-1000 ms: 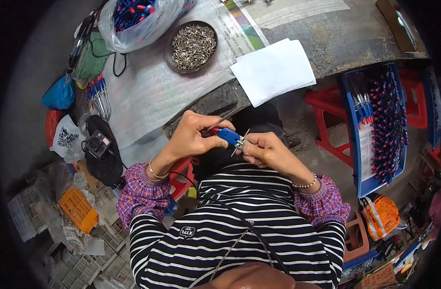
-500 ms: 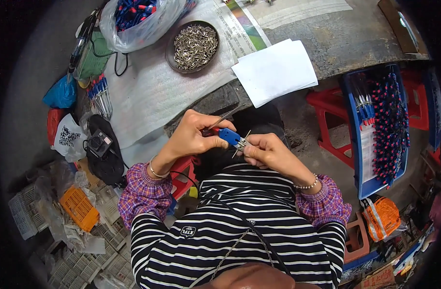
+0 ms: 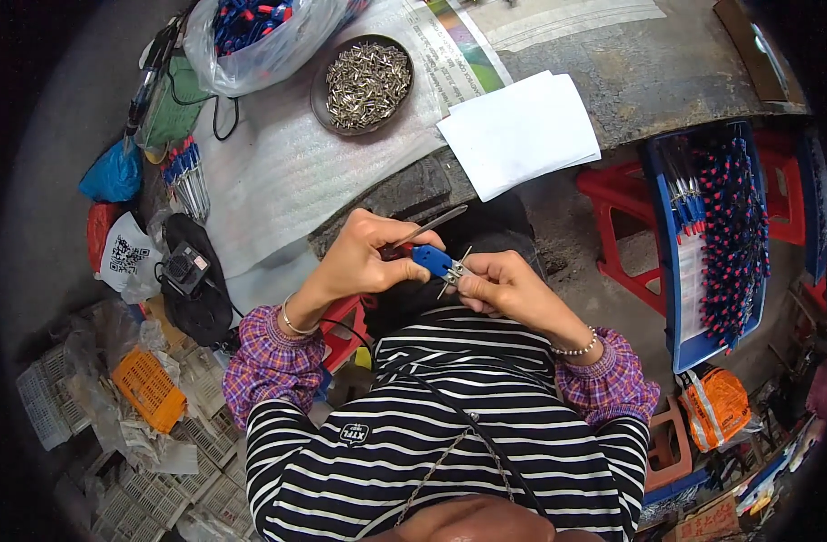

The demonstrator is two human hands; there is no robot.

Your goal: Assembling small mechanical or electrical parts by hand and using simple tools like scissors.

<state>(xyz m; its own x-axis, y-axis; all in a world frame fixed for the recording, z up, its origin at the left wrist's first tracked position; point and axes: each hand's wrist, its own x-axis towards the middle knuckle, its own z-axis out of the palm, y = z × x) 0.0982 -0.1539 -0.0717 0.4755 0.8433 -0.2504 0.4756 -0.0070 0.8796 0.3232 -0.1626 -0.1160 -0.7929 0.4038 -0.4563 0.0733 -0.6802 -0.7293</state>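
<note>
Over my lap, my left hand (image 3: 375, 255) pinches a blue plastic piece (image 3: 431, 260) between thumb and fingers, with a bit of red showing at its inner end. A long flat metal strip (image 3: 442, 221) sticks out from the same hand toward the table; whether it belongs to the blue piece I cannot tell. On the other side, my right hand (image 3: 497, 285) is closed on the metal end (image 3: 454, 273) of the blue piece. A thin metal rod (image 3: 467, 252) crosses that end beside my right fingertips. My fingers partly hide the piece.
On the table stand a dish (image 3: 316, 101) of small metal pins, a plastic bag (image 3: 242, 77) of blue and red parts, and white paper sheets (image 3: 522, 135). A blue tray (image 3: 674, 316) of red-and-blue-handled pieces rests at right near a red stool (image 3: 612, 194). An orange basket (image 3: 149, 390) lies lower left.
The metal strip in my left hand has turned a little, showing its flat side more. Both hands keep their hold on the blue piece, nearly in place.
</note>
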